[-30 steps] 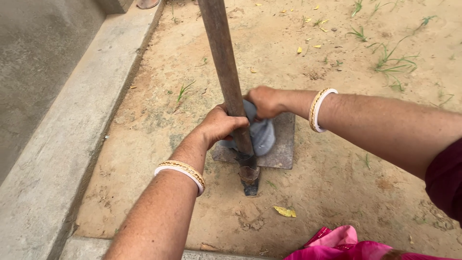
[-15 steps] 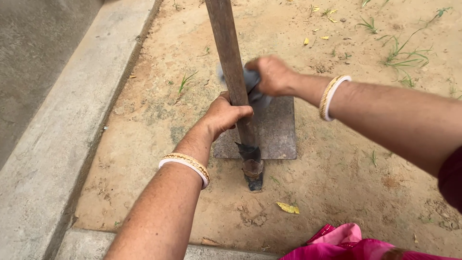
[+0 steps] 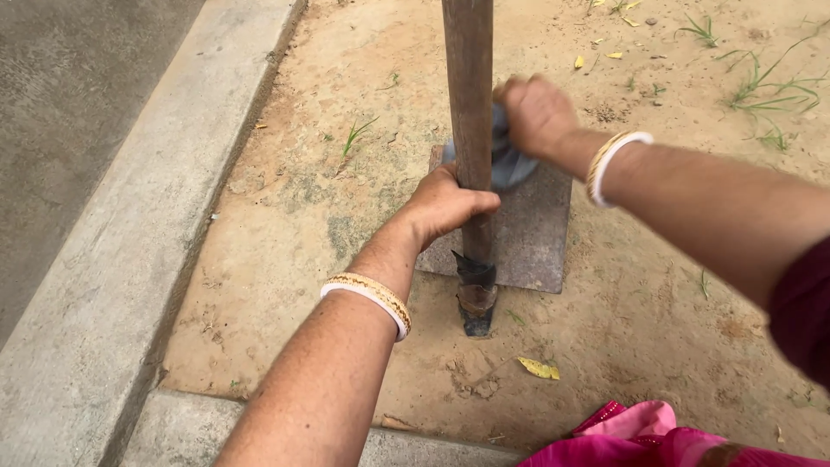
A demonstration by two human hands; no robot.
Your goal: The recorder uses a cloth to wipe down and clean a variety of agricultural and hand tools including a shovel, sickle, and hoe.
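Note:
A hoe stands on sandy ground with its flat rusty metal blade [image 3: 532, 238] lying on the soil and its brown wooden handle [image 3: 469, 95] rising toward me. My left hand [image 3: 445, 206] is wrapped around the lower handle, just above the blade socket. My right hand [image 3: 534, 112] grips a grey-blue cloth [image 3: 506, 160] and presses it against the handle's far side, a little above the left hand. Both wrists wear white and gold bangles.
A concrete curb [image 3: 130, 259] runs along the left, with a paved surface beyond it. Sparse grass [image 3: 765, 86] and yellow leaves [image 3: 538, 368] dot the sand. Pink fabric [image 3: 640, 432] shows at the bottom right.
My right hand has slid the cloth up from the blade onto the handle. The handle now stands more upright. My left hand has kept its grip.

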